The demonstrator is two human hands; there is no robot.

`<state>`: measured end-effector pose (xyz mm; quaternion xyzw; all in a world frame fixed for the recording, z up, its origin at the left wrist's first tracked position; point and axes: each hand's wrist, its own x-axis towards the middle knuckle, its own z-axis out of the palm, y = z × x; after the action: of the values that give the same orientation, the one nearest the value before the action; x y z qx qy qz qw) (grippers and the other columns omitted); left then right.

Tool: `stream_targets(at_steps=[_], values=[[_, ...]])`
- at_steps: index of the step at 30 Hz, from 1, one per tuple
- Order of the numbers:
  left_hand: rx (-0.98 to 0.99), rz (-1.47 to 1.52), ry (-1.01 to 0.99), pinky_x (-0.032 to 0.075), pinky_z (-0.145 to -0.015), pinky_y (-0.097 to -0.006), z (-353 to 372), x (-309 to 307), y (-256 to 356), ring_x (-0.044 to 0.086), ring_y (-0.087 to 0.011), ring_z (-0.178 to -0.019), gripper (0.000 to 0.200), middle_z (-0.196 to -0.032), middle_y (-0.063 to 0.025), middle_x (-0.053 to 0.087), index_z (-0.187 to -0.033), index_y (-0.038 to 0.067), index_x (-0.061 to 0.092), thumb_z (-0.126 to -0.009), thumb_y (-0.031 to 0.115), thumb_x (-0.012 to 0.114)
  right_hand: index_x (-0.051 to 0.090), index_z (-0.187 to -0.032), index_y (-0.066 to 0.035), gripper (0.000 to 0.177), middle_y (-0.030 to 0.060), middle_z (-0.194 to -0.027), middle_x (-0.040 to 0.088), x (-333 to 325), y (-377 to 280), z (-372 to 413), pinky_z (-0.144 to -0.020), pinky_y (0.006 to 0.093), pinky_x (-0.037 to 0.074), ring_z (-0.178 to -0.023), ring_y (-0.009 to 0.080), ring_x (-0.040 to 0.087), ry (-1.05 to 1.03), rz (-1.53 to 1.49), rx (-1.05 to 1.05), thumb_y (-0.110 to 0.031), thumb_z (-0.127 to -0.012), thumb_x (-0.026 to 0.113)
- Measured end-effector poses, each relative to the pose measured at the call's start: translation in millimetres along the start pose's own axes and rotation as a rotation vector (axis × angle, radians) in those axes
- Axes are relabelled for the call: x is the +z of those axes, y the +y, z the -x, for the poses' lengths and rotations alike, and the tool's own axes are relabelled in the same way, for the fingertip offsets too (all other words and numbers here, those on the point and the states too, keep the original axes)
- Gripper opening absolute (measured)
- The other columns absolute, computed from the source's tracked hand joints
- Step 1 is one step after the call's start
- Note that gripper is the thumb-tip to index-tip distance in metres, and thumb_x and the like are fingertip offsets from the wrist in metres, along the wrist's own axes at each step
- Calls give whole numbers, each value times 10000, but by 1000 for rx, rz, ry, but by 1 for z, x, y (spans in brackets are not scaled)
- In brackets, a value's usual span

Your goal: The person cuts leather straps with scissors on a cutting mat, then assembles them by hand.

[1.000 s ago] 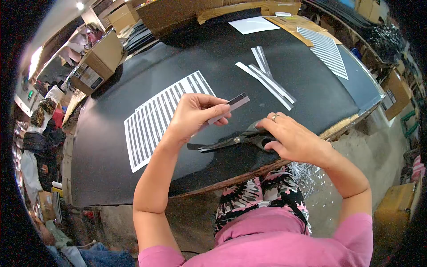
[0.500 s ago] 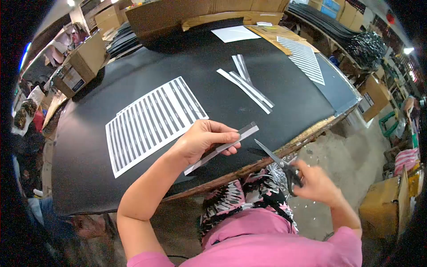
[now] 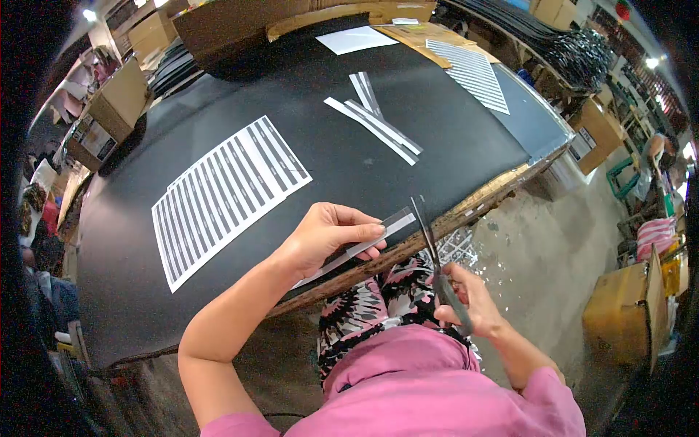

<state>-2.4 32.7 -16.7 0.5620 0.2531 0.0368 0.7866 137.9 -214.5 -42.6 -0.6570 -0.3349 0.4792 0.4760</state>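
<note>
My left hand (image 3: 331, 237) pinches a thin strip of paper (image 3: 400, 222), dark along one side and white along the other, over the table's near edge. In my right hand (image 3: 472, 300) is a pair of dark-handled scissors (image 3: 431, 244), with the blades pointing away from me, slightly parted, close to the strip's right end. A sheet printed with dark and white stripes (image 3: 229, 193) lies left of my left hand. Beyond it on the tabletop, several loose strips (image 3: 375, 131) overlap.
The black-topped table (image 3: 291, 87) has a worn, rough near edge. At its far side are a white sheet (image 3: 357, 40) and another striped sheet (image 3: 470, 73) on cardboard. A carton (image 3: 109, 109) stands at the left; another box (image 3: 619, 313) sits on the floor at right. White scraps litter the floor.
My right hand has brought the scissors left and turned their blades upward, beside the strip's end. My left hand still pinches the strip. The whole view has shifted slightly.
</note>
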Motion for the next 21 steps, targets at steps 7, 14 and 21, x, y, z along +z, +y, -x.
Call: stream_targets(at_steps=[7, 14, 21], values=[[-12, -22, -33, 551, -647, -255, 2, 3, -2, 672, -144, -688, 222, -813, -109, 702, -952, -39, 693, -823, 137, 737, 539, -1062, -4, 617, 49, -802, 587, 8, -7, -13, -630, 282, 461, -715, 113, 550, 40, 118, -88, -399, -687, 828], [-6, -38, -51, 540, -644, -252, 2, 2, -4, 666, -133, -687, 221, -803, -102, 704, -948, -38, 702, -821, 141, 737, 516, -1072, 9, 646, 74, -808, 605, 9, -20, -17, -658, 304, 488, -721, 133, 579, 27, 108, -35, -375, -669, 844], [-24, -28, -66, 536, -654, -250, 4, 3, -3, 669, -137, -688, 220, -815, -109, 707, -951, -40, 703, -818, 131, 739, 513, -1062, 0, 611, 81, -847, 627, 12, -30, -16, -673, 300, 495, -750, 126, 588, 24, 69, -1, -337, -679, 848]])
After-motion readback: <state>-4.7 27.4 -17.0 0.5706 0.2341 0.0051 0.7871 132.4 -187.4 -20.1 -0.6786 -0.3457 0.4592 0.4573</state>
